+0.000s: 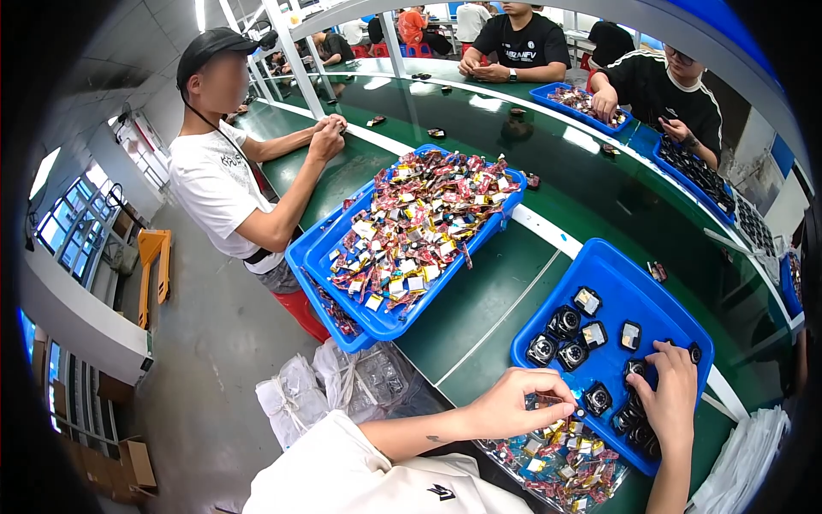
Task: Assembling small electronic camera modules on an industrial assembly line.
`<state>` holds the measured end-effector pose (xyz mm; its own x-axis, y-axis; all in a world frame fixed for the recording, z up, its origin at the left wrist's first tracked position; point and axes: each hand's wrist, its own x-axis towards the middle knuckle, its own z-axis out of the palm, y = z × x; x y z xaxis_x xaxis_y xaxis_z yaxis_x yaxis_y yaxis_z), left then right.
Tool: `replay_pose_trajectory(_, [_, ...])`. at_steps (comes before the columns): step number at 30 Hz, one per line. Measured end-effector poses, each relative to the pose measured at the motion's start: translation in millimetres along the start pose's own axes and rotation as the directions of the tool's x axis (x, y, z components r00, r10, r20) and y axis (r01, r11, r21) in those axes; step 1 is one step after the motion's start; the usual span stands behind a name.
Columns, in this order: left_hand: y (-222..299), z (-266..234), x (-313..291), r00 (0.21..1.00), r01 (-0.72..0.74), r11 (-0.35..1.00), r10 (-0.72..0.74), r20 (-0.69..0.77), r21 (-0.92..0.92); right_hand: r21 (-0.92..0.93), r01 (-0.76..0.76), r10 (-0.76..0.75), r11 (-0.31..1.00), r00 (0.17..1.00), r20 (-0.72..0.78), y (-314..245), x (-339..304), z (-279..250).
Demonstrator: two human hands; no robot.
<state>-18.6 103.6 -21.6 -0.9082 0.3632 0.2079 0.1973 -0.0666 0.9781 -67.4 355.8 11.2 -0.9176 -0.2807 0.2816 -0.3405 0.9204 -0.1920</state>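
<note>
My left hand point(522, 404) is pinched closed over the near edge of a blue tray point(629, 272). A small pale-dotted piece shows at its fingertips, too small to name. My right hand point(672, 387) reaches into the same tray from the right, thumb and index finger apart beside a black round casing point(634, 368). Several similar black casings lie in the tray, among them a casing with a ring-shaped face point(542, 349) and a casing with a pale rectangle point(630, 335). Below my left hand, a clear bag point(548, 467) holds small red boards and silvery-yellow battery-like pieces.
Stacked blue trays point(394, 324) heaped with red-and-silver parts stand left of my tray. The green conveyor belt point(385, 107) curves past, carrying scattered parts. A person in a white shirt point(218, 184) works at the left; others sit across. Wrapped white bundles point(295, 398) lie below the table edge.
</note>
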Motion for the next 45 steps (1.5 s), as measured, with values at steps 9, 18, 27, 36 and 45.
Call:
replay_pose_trajectory(9, [1, -4, -3, 1.000, -0.018, 1.000, 0.018, -0.008, 0.024, 0.616, -0.087, -0.067, 0.783, 0.973, 0.222, -7, 7, -19])
replay_pose_trajectory(18, [1, 3, -7, 1.000, -0.008, 1.000, 0.008, -0.007, 0.011, 0.859, -0.296, -0.028, 0.418, 0.941, 0.338, -9, 1, -22])
replay_pose_trajectory(27, [11, 4, -4, 0.998, 0.001, 0.999, -0.004, -0.056, -0.050, 0.923, -0.254, 0.037, 0.288, 0.966, 0.254, -21, -2, -14])
replay_pose_trajectory(36, [16, 24, 20, 0.958, -0.145, 0.971, 0.185, -0.217, 0.190, 0.945, -0.278, 0.036, 0.171, 0.960, 0.276, -34, -9, -11])
replay_pose_trajectory(45, [21, 35, 23, 0.919, -0.170, 0.904, 0.290, -0.269, 0.392, 0.974, -0.203, -0.026, 0.098, 0.978, 0.207, -44, -22, -9])
